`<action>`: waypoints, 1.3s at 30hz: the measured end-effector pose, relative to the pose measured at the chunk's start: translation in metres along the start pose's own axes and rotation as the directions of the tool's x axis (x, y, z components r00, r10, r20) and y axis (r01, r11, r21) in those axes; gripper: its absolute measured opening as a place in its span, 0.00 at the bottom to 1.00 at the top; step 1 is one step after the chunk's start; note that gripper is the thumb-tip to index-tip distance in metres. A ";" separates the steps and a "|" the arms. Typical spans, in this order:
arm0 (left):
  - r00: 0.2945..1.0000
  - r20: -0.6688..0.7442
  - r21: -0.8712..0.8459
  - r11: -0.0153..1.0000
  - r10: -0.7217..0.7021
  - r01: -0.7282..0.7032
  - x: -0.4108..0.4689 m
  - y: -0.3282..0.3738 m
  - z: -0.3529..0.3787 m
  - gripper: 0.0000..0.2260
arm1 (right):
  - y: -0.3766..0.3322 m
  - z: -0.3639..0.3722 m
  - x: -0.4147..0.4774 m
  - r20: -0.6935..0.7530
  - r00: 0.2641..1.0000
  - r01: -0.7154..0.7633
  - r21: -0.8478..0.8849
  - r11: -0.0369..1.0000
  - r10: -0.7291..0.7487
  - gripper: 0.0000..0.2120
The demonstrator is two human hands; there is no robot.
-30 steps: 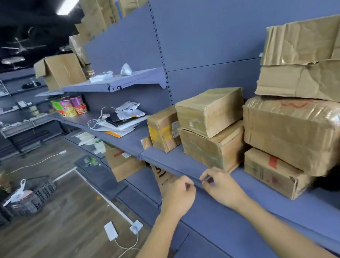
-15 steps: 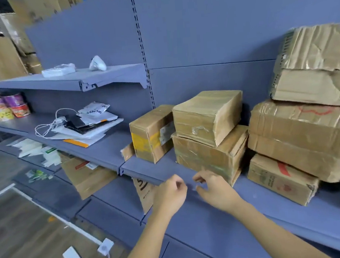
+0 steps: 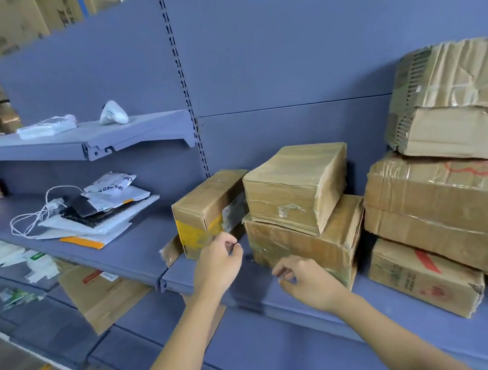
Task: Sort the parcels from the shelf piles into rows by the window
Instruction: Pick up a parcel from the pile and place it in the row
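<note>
Both hands [image 3: 218, 263] [image 3: 307, 282], seemingly empty, hover near crumpled, tape-glossed cardboard parcels [image 3: 296, 192].

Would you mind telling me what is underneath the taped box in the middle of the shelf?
The taped box rests on a larger, flatter cardboard box, itself sitting on the blue shelf. The lower box's top is mostly covered, so any label there cannot be seen.

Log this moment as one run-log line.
left hand: empty, at yellow-taped box | right hand: empty, at lower stacked box | nothing lifted
</note>
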State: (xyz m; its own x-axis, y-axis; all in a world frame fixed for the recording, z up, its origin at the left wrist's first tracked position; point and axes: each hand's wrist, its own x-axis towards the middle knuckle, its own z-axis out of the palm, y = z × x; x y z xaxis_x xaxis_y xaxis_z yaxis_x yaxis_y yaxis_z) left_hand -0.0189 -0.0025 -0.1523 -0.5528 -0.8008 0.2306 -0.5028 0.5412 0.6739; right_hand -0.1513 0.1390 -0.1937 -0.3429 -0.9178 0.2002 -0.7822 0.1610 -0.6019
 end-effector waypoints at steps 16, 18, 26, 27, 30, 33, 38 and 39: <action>0.883 -0.254 0.200 0.915 0.394 -0.351 0.097 -0.043 -0.059 0.22 | -0.064 0.077 0.034 -0.283 0.906 -0.290 0.127 0.949 0.315 0.09; 0.942 -0.095 0.306 0.910 0.321 -0.279 0.116 -0.046 -0.060 0.36 | -0.070 0.082 0.024 -0.262 0.891 -0.344 0.140 0.928 0.370 0.10; 0.976 0.028 0.034 0.975 0.218 -0.219 0.119 -0.072 -0.058 0.38 | -0.081 0.079 -0.006 -0.250 0.830 -0.479 0.140 0.867 0.499 0.10; 0.980 -0.009 -0.039 0.979 0.201 -0.201 0.115 -0.077 -0.061 0.38 | -0.084 0.078 -0.006 -0.235 0.834 -0.478 0.145 0.866 0.500 0.09; 0.994 -0.103 -0.424 0.902 0.046 -0.086 0.099 -0.098 -0.080 0.37 | -0.097 0.076 -0.003 -0.171 0.848 -0.457 0.243 0.856 0.502 0.08; 0.987 -0.151 -0.703 0.707 -0.047 -0.074 0.079 -0.120 -0.106 0.34 | -0.114 0.080 0.002 -0.126 0.870 -0.408 0.361 0.839 0.477 0.11; 0.997 -0.062 -0.981 0.179 0.037 -0.068 0.032 -0.143 -0.120 0.28 | -0.140 0.074 0.012 -0.033 0.934 -0.209 0.758 0.618 0.356 0.41; 0.997 -0.045 -0.988 0.146 0.068 -0.055 0.021 -0.143 -0.117 0.27 | -0.144 0.073 0.014 -0.030 0.950 -0.154 0.822 0.548 0.311 0.47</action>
State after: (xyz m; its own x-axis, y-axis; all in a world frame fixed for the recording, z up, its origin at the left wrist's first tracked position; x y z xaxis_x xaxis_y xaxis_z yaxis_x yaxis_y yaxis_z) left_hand 0.1192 -0.1265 -0.1616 -0.5552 -0.7729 0.3072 0.6133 -0.1309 0.7789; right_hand -0.0059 0.0762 -0.1607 -0.5846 -0.8109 0.0257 0.0519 -0.0690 -0.9963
